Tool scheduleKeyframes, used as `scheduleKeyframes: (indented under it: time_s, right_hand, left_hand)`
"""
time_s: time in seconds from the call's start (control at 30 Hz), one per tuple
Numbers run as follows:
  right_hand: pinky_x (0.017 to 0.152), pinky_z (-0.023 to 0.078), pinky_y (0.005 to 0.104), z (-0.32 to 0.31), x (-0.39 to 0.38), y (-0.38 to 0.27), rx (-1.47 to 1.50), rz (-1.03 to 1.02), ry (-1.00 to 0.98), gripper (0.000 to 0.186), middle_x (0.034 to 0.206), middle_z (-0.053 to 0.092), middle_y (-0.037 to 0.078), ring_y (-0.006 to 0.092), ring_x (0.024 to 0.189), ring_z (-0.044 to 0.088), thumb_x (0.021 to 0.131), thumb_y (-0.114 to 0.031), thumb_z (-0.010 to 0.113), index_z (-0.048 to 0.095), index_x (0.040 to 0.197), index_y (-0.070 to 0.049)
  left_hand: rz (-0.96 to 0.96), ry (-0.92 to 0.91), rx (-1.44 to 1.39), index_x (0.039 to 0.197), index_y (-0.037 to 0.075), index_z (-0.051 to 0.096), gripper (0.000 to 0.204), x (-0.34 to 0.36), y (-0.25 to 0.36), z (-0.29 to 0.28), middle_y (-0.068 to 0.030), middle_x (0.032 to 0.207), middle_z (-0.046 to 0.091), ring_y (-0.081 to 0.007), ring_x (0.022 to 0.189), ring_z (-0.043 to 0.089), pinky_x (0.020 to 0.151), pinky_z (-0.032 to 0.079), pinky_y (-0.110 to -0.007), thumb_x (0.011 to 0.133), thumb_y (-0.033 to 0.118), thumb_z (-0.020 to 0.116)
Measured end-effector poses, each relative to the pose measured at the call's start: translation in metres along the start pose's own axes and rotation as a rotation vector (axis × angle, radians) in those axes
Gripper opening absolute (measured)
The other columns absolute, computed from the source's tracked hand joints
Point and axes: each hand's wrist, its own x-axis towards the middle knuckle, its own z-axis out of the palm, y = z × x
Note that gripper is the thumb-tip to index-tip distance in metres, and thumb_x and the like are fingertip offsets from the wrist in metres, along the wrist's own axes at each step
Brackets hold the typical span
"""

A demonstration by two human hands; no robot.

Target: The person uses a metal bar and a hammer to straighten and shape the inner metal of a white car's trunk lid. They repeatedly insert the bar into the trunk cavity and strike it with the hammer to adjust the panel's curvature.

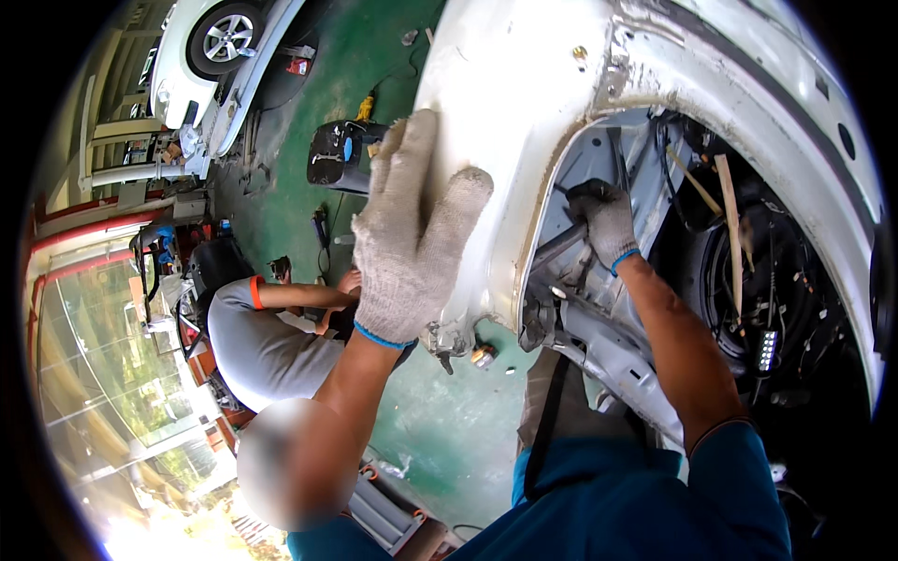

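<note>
Left hand (412, 234) flat, open on white fender (524, 84); right hand (606, 220) grips dark tool (561, 245)

Your gloved left hand (412, 234) lies flat on the white car fender (524, 84); just right of it, your right hand (603, 220) grips a dark bracket (561, 245) inside the open wheel arch (655, 187).

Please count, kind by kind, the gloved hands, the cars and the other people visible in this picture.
Gloved hands: 2, left hand flat on the white fender, right hand inside the wheel arch
Cars: 2, counting the white car behind
Co-worker: 1
Total: 5
</note>
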Motion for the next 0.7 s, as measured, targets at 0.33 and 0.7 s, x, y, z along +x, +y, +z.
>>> scheduleKeyframes:
  time_s: [0.33, 0.7]
  right_hand:
    - [0.060, 0.046, 0.0269, 0.008, -0.006, -0.013, 0.061, 0.001, -0.009, 0.012, 0.075, 0.065, -0.001, 0.0105, 0.064, 0.057, 0.086, 0.001, 0.065, 0.076, 0.087, -0.004]
    - [0.055, 0.045, 0.0253, 0.013, -0.008, -0.004, 0.160, -0.044, 0.063, 0.013, 0.074, 0.065, -0.002, 0.0105, 0.061, 0.058, 0.086, 0.004, 0.063, 0.072, 0.084, -0.006]
  left_hand:
    - [-0.070, 0.038, -0.308, 0.154, 0.005, 0.053, 0.046, -0.059, -0.044, -0.012, -0.0219, 0.156, 0.050, -0.0322, 0.150, 0.042, 0.122, 0.034, -0.042, 0.108, 0.011, 0.053]
    - [-0.320, 0.074, -0.611, 0.157, -0.005, 0.043, 0.060, -0.063, -0.038, -0.009, -0.0190, 0.158, 0.048, -0.0261, 0.147, 0.044, 0.123, 0.031, -0.037, 0.105, 0.016, 0.062]
